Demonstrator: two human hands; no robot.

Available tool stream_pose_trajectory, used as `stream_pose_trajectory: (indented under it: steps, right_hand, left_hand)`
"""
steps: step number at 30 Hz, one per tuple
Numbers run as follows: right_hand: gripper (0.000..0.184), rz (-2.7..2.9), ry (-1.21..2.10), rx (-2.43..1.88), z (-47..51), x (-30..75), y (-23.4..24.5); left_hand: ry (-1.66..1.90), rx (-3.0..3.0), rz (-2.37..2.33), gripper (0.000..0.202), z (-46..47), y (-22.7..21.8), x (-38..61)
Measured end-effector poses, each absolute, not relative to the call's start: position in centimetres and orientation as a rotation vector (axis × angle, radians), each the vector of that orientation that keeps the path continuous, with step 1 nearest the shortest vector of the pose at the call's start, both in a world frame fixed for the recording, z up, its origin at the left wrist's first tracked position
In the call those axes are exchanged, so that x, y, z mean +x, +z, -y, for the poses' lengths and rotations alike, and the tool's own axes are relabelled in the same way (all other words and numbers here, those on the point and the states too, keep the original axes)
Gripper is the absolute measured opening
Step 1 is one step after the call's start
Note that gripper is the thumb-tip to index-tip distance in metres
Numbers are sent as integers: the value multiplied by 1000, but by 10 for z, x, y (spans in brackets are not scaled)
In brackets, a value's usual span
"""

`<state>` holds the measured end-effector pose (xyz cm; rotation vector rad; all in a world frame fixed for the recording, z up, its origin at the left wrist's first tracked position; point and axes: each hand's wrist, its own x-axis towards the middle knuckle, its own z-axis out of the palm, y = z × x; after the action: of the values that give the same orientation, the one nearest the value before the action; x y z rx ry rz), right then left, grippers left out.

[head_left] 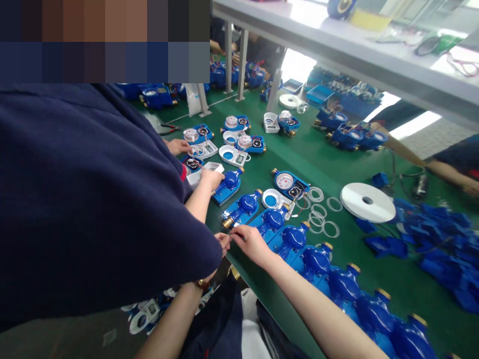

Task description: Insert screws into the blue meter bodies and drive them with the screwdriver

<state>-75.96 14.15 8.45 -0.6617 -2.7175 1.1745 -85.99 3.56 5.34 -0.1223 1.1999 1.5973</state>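
My right hand (250,243) reaches in from the lower right to the front edge of the green table (337,164), fingers pinched together. My left hand (224,243) meets it fingertip to fingertip, half hidden behind a co-worker's navy garment (86,199). Whatever the two pinches hold is too small to make out. Just beyond my fingers lies a blue water meter body (241,208) with brass ends. It heads a row of several like bodies (342,284) running along the table edge beside my right forearm.
The co-worker's hand (211,178) rests on another blue body (229,184); their other hand (178,146) is farther back. White rings (322,215), a white tape roll (367,202), a dial meter (290,183) and white covers (234,155) lie about. Another person's arm (449,174) shows right.
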Motion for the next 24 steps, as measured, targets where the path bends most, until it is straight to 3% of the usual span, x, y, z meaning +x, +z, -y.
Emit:
stream_pose_trajectory:
  steps: [8,11,24]
  right_hand:
    - [18,2951,705,-655,-195,-829,74]
    - [16,3038,668,-610,-203,-847,62]
    - [14,3238,590,-667,-204,-850,64]
  left_hand:
    - [1588,-207,-1266,13,-21,56,-865]
    - [1566,-311,-1283,4,-12,58,-862]
    - [1548,-315,-1304,10,1,52,-862]
